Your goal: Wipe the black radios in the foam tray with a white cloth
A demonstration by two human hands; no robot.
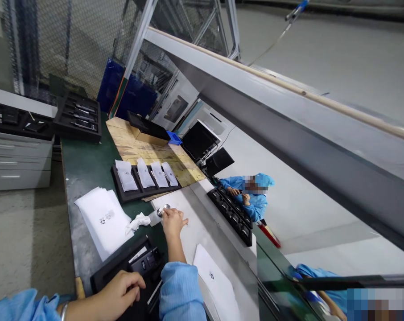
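Observation:
My right hand (173, 225) reaches forward with its fingertips on the round metal top (163, 210) of a small translucent bottle (154, 218). Beside the bottle lies a crumpled white cloth (139, 222). My left hand (117, 294) hovers over a black foam tray (103, 278) near the bottom, fingers loosely bent and apart, with nothing between them. In that tray sits a black boxy device (145, 263) with a small white label. Part of the tray is hidden behind my hands and right sleeve.
A stack of white printed pouches (103, 218) lies left; more pouches (213, 278) lie right on the white board (185, 200). Ahead, a black tray (130, 195) holds several filled pouches. A co-worker (255, 196) stands behind black trays (230, 216). A shelf beam (255, 98) crosses overhead.

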